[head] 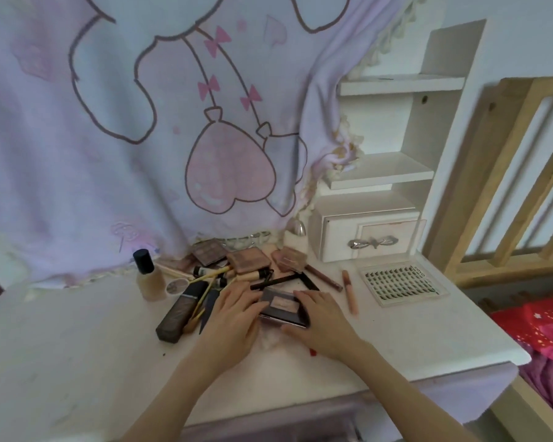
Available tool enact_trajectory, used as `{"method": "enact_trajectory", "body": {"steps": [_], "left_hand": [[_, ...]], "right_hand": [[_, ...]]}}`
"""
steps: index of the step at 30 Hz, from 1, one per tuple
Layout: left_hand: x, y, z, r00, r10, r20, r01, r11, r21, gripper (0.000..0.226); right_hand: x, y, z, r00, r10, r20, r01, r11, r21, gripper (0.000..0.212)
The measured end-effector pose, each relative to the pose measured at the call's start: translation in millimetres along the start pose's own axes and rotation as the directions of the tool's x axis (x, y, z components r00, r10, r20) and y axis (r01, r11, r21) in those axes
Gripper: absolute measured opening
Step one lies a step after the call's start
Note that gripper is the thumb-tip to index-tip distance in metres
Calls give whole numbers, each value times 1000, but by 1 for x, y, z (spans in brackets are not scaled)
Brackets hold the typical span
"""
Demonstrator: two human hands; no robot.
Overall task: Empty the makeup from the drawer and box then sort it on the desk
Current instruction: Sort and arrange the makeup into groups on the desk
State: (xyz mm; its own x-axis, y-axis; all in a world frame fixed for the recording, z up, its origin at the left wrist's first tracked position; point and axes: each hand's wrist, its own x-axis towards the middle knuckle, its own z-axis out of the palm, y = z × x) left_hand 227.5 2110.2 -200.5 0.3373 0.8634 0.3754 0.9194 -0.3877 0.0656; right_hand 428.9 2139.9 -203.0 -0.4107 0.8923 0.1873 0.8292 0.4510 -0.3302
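Observation:
A dark rectangular makeup palette [281,306] lies flat on the white desk [77,346], just in front of a heap of makeup. My left hand [233,317] holds its left end and my right hand [320,323] holds its right end, with the fingers of both bent over its edges. The heap behind holds brown eyeshadow palettes [248,260], a foundation bottle [147,275] with a dark cap, a long dark tube [181,311], several thin brushes and pencils [205,279], and two lip gloss tubes [348,291].
A clear case of false lashes [399,280] lies at the right of the desk. Behind it stands a small white drawer [371,240] with a bow handle, under white shelves. A pink blanket [141,122] hangs at the back. A desk drawer shows below the front edge.

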Motion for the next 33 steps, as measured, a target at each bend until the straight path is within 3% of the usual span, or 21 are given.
{"method": "enact_trajectory", "body": {"steps": [7,14,18,22,25,28,31,33], "left_hand": [[-7,-3,7,997,-16,79,13,999,37,39],[-1,-1,-1,998,34,-57,-32,999,39,40],[8,4,-6,986,99,-131,-110,991,-80,43],[9,-1,-22,946,124,-301,-162,981,-106,30],[2,-12,-37,906,15,-424,-84,986,-144,27],[-9,-26,-51,876,-184,-447,65,961,-268,34],[-25,-43,-62,934,-177,-309,91,958,-273,43],[-36,-51,-70,973,-185,-137,128,929,-346,58]], "right_hand": [[15,-11,-9,993,26,116,-23,999,-25,70],[5,-21,-32,997,18,-77,-20,1000,-20,54],[-2,-24,-47,996,48,-78,-40,994,103,65],[-3,-55,-68,1000,-21,22,12,938,346,23],[7,-69,-59,987,-102,124,4,787,617,22],[27,-84,-42,949,-136,284,-169,541,824,22],[47,-109,-25,893,-118,433,-420,124,899,36],[60,-125,-14,853,-122,508,-514,-20,858,54]]}}
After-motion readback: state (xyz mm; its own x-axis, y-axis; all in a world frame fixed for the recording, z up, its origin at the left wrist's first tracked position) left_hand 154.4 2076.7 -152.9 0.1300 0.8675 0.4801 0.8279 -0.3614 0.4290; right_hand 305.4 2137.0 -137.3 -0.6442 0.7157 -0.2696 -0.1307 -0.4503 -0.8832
